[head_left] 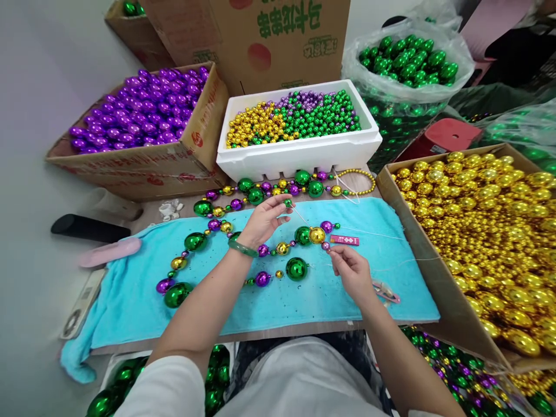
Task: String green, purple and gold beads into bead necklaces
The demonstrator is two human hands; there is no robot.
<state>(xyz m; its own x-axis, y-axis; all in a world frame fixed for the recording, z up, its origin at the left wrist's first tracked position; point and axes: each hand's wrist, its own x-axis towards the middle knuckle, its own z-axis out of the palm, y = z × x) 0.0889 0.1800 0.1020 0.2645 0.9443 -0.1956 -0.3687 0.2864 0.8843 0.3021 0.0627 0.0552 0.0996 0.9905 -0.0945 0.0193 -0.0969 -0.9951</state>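
My left hand (267, 220) is raised over the blue towel (343, 295), with a small green bead (288, 202) pinched at its fingertips. From there a white thread (300, 215) slants down towards the strung beads. The fingers of my right hand (353, 271) are closed on a small purple bead (325, 246), just below a gold ball (317, 235). Beside that ball are a large green ball (302, 236) and a purple ball (326, 226). The bead string (195, 241) curves leftward across the towel. A separate large green ball (297, 269) lies nearer me.
Behind the towel stands a white foam box (299, 152) of small beads. A carton of purple balls (147, 165) is at left, a carton of gold balls (438, 289) at right. A pink lighter (344, 240) and thread snips (386, 292) lie on the towel.
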